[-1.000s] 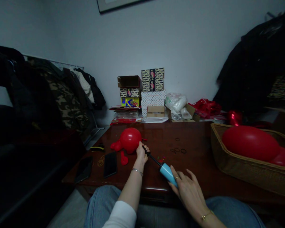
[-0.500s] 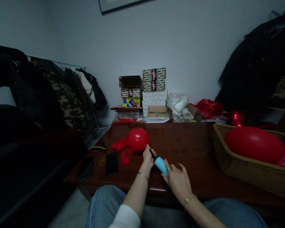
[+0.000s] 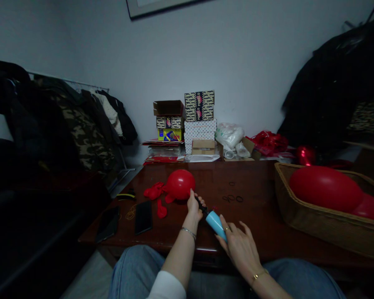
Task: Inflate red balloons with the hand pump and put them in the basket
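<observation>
The pump (image 3: 216,225) is held slantwise between the two hands, its long axis running from the right fingers (image 3: 233,228) forward and leftward to the left fingers (image 3: 201,201). Its black end points away from the body, toward the inflated red balloon (image 3: 180,184), which sits just beyond the left fingers, its neck side turned toward them. The left fingers are clamped around the black end; they hide where balloon and pump meet. The right thumb and forefinger grip the blue barrel from either side, while the other right fingers spread loosely.

Left of the left fingers, limp red balloons (image 3: 154,190) lie against or close to the inflated one. Nearer the body on that side are two dark phones (image 3: 143,217), with yellow rubber bands (image 3: 131,212) between them. Beyond the right fingers, dark rings (image 3: 232,199) lie flat on the tabletop (image 3: 255,178). Well to the right of the right fingers stands a wicker basket (image 3: 327,226) holding large red balloons (image 3: 326,187). Far ahead of both hands, boxes (image 3: 199,106) are stacked by the wall.

The pump has a smooth light-blue barrel and a narrow black front; the inflated balloon is round and glossy, with a bright highlight.
</observation>
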Tool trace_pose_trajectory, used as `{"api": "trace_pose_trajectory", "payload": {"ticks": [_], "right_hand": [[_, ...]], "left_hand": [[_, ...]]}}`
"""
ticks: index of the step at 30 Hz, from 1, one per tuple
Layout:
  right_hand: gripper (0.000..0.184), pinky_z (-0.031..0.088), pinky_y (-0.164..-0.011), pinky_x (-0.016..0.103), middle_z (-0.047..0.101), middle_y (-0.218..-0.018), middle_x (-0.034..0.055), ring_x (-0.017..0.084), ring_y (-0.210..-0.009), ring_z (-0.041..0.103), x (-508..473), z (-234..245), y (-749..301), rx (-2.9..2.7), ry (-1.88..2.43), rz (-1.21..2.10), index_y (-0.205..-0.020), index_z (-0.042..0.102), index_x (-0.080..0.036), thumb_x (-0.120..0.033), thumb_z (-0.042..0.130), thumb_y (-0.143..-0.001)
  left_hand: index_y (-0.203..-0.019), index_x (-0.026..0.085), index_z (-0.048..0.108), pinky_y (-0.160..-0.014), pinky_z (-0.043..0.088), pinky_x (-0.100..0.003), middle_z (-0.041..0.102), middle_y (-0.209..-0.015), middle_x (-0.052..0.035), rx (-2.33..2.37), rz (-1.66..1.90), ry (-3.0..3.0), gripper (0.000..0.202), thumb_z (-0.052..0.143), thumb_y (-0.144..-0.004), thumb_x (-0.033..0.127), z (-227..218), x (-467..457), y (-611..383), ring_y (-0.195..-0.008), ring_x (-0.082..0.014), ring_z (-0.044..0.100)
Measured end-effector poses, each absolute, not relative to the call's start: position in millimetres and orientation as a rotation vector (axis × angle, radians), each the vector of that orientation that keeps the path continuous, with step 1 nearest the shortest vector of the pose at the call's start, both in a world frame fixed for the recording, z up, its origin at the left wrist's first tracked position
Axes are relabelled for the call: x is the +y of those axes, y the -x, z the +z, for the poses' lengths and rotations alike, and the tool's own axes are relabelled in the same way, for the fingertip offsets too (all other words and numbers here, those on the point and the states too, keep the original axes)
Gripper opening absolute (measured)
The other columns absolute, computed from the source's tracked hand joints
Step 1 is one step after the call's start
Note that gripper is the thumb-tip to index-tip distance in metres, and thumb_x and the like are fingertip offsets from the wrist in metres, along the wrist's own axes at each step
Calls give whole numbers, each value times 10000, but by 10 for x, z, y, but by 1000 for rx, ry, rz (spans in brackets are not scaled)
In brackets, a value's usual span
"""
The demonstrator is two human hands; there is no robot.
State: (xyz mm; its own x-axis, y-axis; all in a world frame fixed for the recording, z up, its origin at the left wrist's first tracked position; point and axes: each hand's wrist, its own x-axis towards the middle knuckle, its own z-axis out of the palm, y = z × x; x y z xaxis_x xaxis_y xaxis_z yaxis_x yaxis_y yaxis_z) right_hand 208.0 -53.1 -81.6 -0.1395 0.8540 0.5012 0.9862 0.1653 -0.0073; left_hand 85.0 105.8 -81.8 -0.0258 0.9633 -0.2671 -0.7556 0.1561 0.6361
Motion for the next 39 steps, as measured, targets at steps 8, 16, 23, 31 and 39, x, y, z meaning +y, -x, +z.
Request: {"api": "trace_pose_trajectory", "payload": {"ticks": [8, 16, 23, 31, 39], "right_hand": [[484, 285, -948, 412, 635, -884, 37, 158, -741, 610, -729, -896, -2217, -2075, 1701, -439, -1333, 362, -206, -367, 438, -883], [456, 286, -938, 395, 636, -861, 34, 149, -732, 604, -660, -897, -2208, -2081, 1727, -440, -1310, 391, -195, -346, 438, -883], [452, 290, -926, 388, 631, -843, 37, 153, -731, 601, -452, -771, -2047, -2089, 1735, -401, -1303, 411, -193, -339, 443, -877], [440, 292, -924, 376, 633, -835, 39, 153, -719, 605, -342, -639, -1906, -2081, 1777, -380, -1268, 456, -183, -330, 482, -854], [460, 293, -936, 391, 627, -850, 39, 156, -743, 606, -469, -790, -2009, -2073, 1739, -408, -1308, 404, -182, -340, 449, -877]], "left_hand": [[-679, 204, 370, -365, 243, -168, 336, -477, 75, 778, 1409, -315, 421, 571, -738, 569, -760, 1078, -733, -361, -57, 332], [-667, 193, 385, -366, 257, -166, 364, -486, 70, 745, 1449, -316, 486, 591, -675, 633, -761, 1060, -756, -374, -52, 351], [-706, 186, 422, -368, 278, -162, 396, -501, 69, 751, 1486, -369, 475, 673, -629, 582, -734, 1038, -769, -378, -48, 362], [-754, 169, 475, -372, 296, -167, 375, -481, 79, 732, 1483, -378, 451, 683, -641, 553, -699, 990, -785, -372, -47, 348], [-709, 185, 423, -349, 251, -159, 366, -486, 82, 751, 1486, -332, 464, 659, -648, 579, -777, 1009, -819, -354, -38, 322]]}}
